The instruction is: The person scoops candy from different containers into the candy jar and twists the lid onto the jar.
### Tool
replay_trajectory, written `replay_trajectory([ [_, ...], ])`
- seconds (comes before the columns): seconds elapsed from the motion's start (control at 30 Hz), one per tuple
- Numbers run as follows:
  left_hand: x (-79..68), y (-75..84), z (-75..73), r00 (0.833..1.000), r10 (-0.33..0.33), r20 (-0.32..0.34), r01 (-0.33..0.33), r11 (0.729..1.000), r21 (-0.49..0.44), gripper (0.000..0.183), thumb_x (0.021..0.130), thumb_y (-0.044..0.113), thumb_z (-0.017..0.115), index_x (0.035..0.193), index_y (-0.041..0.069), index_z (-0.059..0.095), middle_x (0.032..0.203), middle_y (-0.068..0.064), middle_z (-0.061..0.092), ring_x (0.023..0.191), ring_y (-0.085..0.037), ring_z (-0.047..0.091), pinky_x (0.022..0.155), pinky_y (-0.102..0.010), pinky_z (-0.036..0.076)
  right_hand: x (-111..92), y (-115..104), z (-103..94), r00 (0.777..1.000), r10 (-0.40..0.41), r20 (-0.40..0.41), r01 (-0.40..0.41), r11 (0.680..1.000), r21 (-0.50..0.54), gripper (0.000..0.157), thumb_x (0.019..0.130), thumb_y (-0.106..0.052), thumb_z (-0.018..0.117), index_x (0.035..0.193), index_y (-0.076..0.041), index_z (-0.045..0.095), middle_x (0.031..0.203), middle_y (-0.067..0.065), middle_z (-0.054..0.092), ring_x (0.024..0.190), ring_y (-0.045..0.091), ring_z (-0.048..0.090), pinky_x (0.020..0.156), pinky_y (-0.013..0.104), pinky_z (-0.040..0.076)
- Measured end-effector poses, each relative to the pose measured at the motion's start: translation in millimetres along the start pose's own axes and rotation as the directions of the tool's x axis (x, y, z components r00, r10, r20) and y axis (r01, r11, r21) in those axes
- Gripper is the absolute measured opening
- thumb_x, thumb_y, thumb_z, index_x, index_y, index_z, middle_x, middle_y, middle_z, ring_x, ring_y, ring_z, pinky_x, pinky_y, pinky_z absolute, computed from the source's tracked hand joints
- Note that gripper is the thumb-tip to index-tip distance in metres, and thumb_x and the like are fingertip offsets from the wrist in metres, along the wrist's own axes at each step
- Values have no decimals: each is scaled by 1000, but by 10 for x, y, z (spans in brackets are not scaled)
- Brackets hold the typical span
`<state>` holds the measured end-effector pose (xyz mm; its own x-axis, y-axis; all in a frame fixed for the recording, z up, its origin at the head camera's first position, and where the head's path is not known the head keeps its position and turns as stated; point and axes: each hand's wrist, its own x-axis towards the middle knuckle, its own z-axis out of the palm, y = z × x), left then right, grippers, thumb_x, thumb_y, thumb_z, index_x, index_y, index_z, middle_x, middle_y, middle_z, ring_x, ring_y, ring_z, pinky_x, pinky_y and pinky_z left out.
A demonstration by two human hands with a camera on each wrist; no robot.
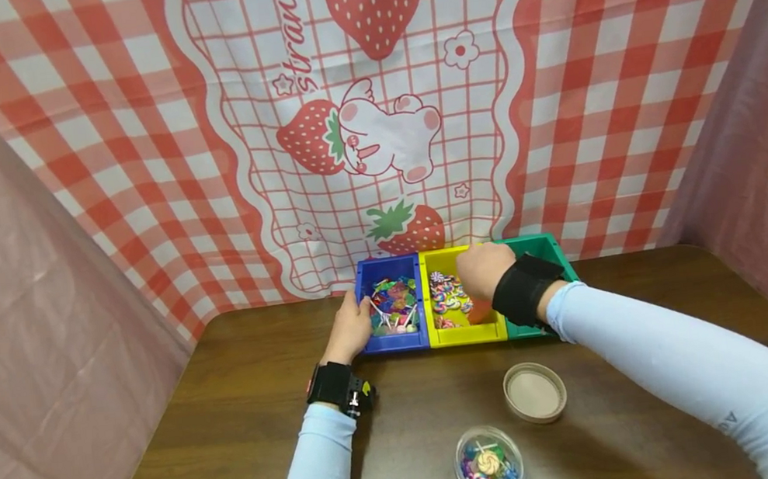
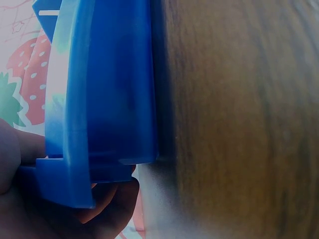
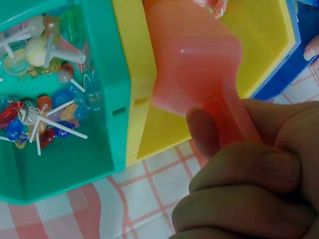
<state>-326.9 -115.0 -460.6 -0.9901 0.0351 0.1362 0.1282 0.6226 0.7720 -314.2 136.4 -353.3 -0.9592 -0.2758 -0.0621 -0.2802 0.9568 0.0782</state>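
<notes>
— At the far edge of the desk (image 1: 247, 410), what are we doing with our left hand (image 1: 347, 329)?

— We are gripping the left wall of the blue bin (image 1: 391, 305), fingers (image 2: 107, 201) curled around its rim.

— And our right hand (image 1: 482, 272)?

— We are holding a translucent orange scoop (image 3: 192, 64), fingers (image 3: 234, 184) wrapped around its handle, its bowl sitting inside the yellow bin (image 1: 461, 302) among swirl candies. That bin is standing between the blue one and the green bin (image 1: 546, 246), touching both.

— Anything nearer us?

— We are seeing a clear round container (image 1: 489, 466) holding candies, with a tan lid (image 1: 535, 392) just beside it.
</notes>
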Motion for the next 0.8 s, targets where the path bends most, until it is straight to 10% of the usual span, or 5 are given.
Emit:
replay_trajectory([
  [0.4,-5,7,-6,1000,-2,9,2,1000,-9,39,108,19,40,138,-6,44,129,-26,57,125,-37,52,105,-52,40,102,91,63,998,59,-30,-57,995,80,45,66,-41,91,76,-6,65,79,11,59,69,30,58,56,47,53],
  [0.6,1,2,-7,1000,-1,8,1,1000,-7,38,108,18,40,138,-6,44,127,-25,58,122,-36,54,103,-52,41,135,177,113,994,75,-79,-65,990,129,17,91,-18,67,83,-3,67,84,14,64,68,30,59,58,47,54],
  [0.8,-5,6,-5,1000,-1,3,1,1000,-20,42,108,19,40,142,-6,41,134,-26,55,128,-37,50,108,-51,37,117,225,126,990,109,-88,-91,977,193,22,96,-17,58,86,0,68,85,16,66,69,34,61,57,48,54],
])
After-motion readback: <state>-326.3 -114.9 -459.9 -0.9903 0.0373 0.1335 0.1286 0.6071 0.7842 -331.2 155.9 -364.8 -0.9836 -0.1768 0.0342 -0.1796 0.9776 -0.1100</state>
